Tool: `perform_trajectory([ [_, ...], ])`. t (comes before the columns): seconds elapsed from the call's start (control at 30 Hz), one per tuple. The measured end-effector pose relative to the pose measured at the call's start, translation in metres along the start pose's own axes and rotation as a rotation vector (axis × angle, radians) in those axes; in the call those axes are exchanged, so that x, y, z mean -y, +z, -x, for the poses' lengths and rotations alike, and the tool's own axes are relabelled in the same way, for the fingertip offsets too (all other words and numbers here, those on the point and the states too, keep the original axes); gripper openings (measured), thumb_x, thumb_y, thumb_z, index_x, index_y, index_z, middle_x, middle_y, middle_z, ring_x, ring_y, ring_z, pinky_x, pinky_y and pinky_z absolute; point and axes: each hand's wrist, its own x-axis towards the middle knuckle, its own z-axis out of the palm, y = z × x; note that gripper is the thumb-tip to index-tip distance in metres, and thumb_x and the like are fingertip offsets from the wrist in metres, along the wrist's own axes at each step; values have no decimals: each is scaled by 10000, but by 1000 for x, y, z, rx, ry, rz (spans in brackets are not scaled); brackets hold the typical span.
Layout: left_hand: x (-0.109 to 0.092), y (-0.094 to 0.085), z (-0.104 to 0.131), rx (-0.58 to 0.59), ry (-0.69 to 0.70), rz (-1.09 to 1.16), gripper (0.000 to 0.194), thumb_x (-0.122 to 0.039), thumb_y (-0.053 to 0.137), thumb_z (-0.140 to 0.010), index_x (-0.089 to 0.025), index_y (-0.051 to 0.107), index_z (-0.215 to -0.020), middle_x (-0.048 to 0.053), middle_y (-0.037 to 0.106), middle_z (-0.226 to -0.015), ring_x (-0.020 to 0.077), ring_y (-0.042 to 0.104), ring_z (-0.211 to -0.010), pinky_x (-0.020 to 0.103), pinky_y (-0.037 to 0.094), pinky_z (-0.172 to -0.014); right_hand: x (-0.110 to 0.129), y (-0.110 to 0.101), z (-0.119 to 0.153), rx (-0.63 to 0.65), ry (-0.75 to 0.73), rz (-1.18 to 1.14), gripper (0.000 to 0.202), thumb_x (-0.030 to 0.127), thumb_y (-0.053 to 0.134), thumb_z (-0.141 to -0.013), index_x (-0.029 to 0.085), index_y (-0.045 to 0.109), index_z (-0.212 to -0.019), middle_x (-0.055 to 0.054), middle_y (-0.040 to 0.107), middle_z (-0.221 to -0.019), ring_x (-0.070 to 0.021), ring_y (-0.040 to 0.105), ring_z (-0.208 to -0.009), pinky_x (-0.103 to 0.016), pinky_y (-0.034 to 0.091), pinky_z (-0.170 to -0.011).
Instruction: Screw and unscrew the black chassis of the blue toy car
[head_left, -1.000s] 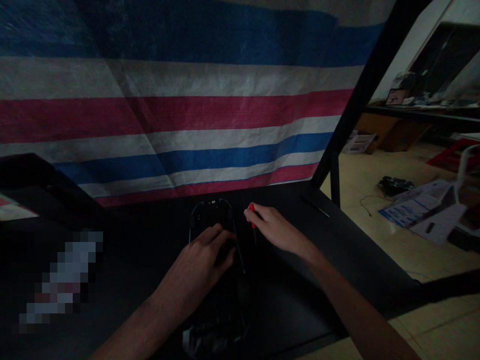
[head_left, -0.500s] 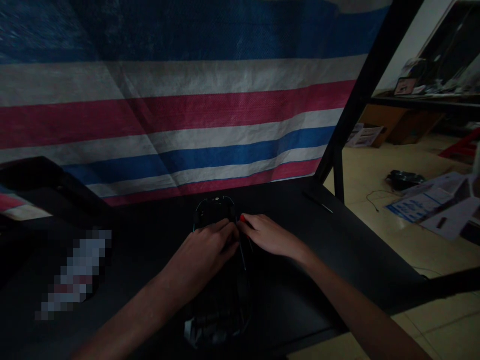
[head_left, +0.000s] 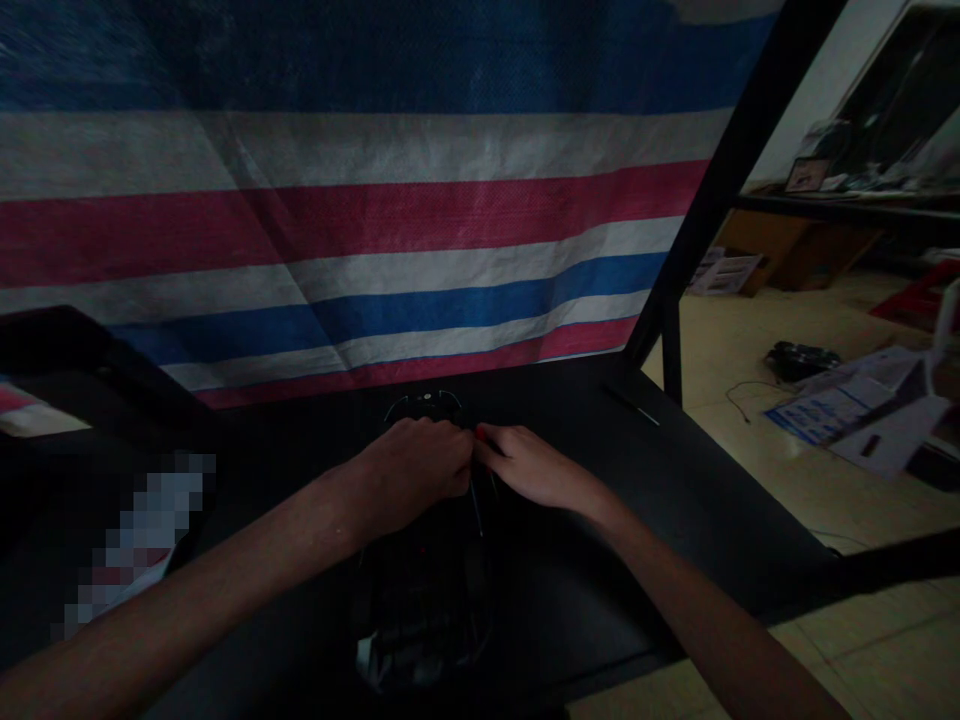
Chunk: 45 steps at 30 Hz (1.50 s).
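Note:
A long black device (head_left: pixel 420 590), shaped like a toy car chassis, lies on the black tabletop (head_left: pixel 570 400); its rounded far end has a thin pale rim. My left hand (head_left: pixel 420 462) is bent over the device's far half with its fingers curled closed at the right edge. What those fingers hold is hidden. From the right, my right hand (head_left: pixel 525 462) meets the same edge, thumb and fingers pressed together. A small red piece (head_left: pixel 481 433) shows at its fingertips, its kind unclear in the dim light. The two hands nearly touch.
At the tabletop's far right lies a thin screwdriver-like tool (head_left: pixel 634 405). A dark angular object (head_left: pixel 97 370) stands at left, near a blurred-out pale item (head_left: pixel 142 540). Behind hangs a striped tarp (head_left: pixel 420 220) beside a black frame post (head_left: pixel 712 230). Boxes (head_left: pixel 862 410) sit on the floor.
My left hand has turned over, its forearm swinging lower and left and its fingers curling tighter by the right hand. My right hand stays almost in place. The view has shifted slightly.

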Motion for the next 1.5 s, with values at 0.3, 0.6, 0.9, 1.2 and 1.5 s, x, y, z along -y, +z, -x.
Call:
perform_trajectory([
  [0.3,25,-1,9,78,198,441,162,-174,584,-986,-217,736,-1018,-9,764,-851,166,721,-716,254,491,-629,-1,-8,1,-48,10,-13,303,286,481,-1130,223,546,-841,-4,638,-809,-164,615,-763,-309,386,-727],
  [0.6,15,25,33,-154,34,177,354,-197,555,-1041,-280,729,-1338,79,732,-1333,271,782,-1037,382,602,-866,0,-10,2,-75,29,-16,320,316,480,-1126,226,532,-824,9,605,-779,-151,580,-728,-310,373,-688],
  [0.9,-3,28,38,-180,-44,82,272,-186,608,-1052,-238,765,-1269,90,751,-1276,279,780,-1059,362,638,-828,-2,-8,1,-74,27,14,352,365,464,-1137,222,542,-825,5,618,-782,-152,578,-725,-305,373,-678],
  [1.2,-8,26,30,-145,-108,182,183,-218,629,-1078,-187,762,-1200,76,748,-1195,285,771,-1033,399,593,-830,0,0,1,-14,8,8,343,345,464,-1144,214,582,-849,-27,680,-841,-165,633,-764,-310,395,-705],
  [1.5,-1,23,21,-150,-81,245,111,-213,624,-1031,-183,731,-1032,61,762,-1024,217,728,-804,328,491,-681,2,3,1,5,-12,-10,338,307,445,-1153,210,616,-878,-26,712,-871,-158,644,-775,-313,417,-729],
])
